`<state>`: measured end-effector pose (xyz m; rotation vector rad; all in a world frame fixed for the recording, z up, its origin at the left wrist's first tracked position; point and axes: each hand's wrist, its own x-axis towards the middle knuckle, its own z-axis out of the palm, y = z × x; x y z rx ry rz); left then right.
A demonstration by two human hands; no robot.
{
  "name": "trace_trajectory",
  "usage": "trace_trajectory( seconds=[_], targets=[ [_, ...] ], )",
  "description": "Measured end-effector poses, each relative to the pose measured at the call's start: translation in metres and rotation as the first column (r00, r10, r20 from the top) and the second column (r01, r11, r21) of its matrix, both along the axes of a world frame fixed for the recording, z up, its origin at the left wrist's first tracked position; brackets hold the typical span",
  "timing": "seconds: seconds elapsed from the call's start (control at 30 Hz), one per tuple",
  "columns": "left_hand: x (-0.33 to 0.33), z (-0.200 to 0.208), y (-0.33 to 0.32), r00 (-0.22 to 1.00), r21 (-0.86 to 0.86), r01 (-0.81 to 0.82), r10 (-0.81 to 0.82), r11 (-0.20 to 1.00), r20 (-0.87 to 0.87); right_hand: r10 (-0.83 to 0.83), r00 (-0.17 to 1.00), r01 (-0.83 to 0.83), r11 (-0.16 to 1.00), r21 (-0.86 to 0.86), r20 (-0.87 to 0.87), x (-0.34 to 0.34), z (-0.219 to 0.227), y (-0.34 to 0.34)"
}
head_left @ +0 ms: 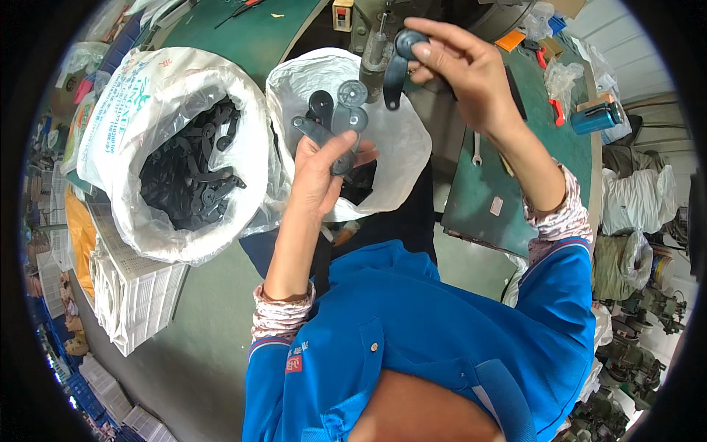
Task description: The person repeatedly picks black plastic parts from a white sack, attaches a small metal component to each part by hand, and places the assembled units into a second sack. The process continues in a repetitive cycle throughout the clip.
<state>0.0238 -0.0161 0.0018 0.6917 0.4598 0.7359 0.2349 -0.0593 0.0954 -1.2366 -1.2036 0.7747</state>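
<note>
My right hand (471, 77) is raised at the upper right of centre, its thumb and fingers pinching a black plastic lever (395, 77) by its round head. The lever's curved arm points down. In my left hand (315, 173), several dark plastic levers (352, 94) with round ends are fanned out, gripped under the thumb. That hand is over a white sack (401, 158), which has dark pieces (361, 184) deep inside. To its left, a larger white sack (121, 140) with a clear liner holds many loose black levers (193, 162).
A metal bench fixture (377, 48) stands just beyond the white sack. On the green bench at right lie a wrench (477, 149) and a small pale plate (496, 205). A blue bottle (595, 118) lies by its edge. White crates (147, 306) stand at lower left.
</note>
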Motion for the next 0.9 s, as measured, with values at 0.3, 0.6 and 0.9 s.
trace_trajectory(
  seconds=[0.3, 0.6, 0.9],
  targets=[
    [0.002, 0.003, -0.001, 0.996, 0.000, -0.085, 0.085, 0.996, 0.005, 0.068, 0.995, -0.093, 0.917, -0.387, -0.076, 0.016, 0.033, 0.067],
    [0.010, 0.000, -0.007, 0.985, 0.067, -0.170, 0.171, 0.983, -0.018, 0.143, 0.989, -0.124, 0.942, -0.311, 0.039, -0.027, -0.071, -0.008],
    [0.003, -0.004, -0.007, 0.973, 0.120, -0.082, 0.106, 0.989, -0.205, 0.104, 0.990, -0.121, 0.974, -0.191, -0.100, -0.025, -0.065, -0.015]
  ],
)
